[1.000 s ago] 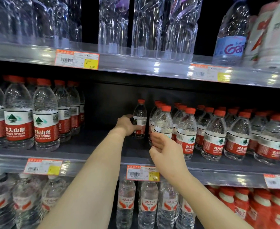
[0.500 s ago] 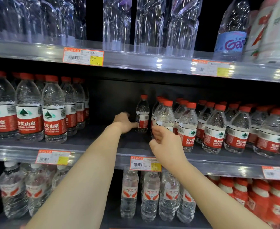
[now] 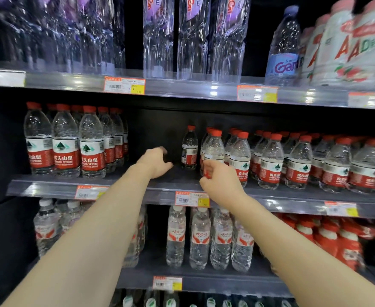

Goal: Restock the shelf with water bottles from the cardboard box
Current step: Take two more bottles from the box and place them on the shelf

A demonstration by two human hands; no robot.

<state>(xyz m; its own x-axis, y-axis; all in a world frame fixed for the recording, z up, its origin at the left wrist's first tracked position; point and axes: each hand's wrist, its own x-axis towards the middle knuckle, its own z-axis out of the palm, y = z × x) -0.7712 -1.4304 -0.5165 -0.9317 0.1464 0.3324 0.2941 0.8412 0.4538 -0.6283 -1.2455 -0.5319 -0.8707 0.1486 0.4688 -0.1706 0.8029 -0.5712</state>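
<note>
A lone small red-capped water bottle (image 3: 189,149) stands upright deep on the middle shelf (image 3: 49,189), in the dark gap between two bottle groups. My left hand (image 3: 155,163) hovers just left of it with fingers spread, not touching it. My right hand (image 3: 220,183) is at the shelf's front edge, fingers curled on the lower label of the front-left water bottle (image 3: 214,149) of the right-hand rows. The cardboard box is not in view.
Larger red-label bottles (image 3: 64,142) fill the left of the middle shelf, and small ones (image 3: 299,162) run to the right. The top shelf holds tall clear bottles (image 3: 193,36), the lower shelf more water (image 3: 199,238) and red drinks (image 3: 345,244). Price tags line the rails.
My left hand has let go of the lone bottle and drawn back to the left. The view has tilted down, showing more of the lower shelves. My right hand stays at the front bottle.
</note>
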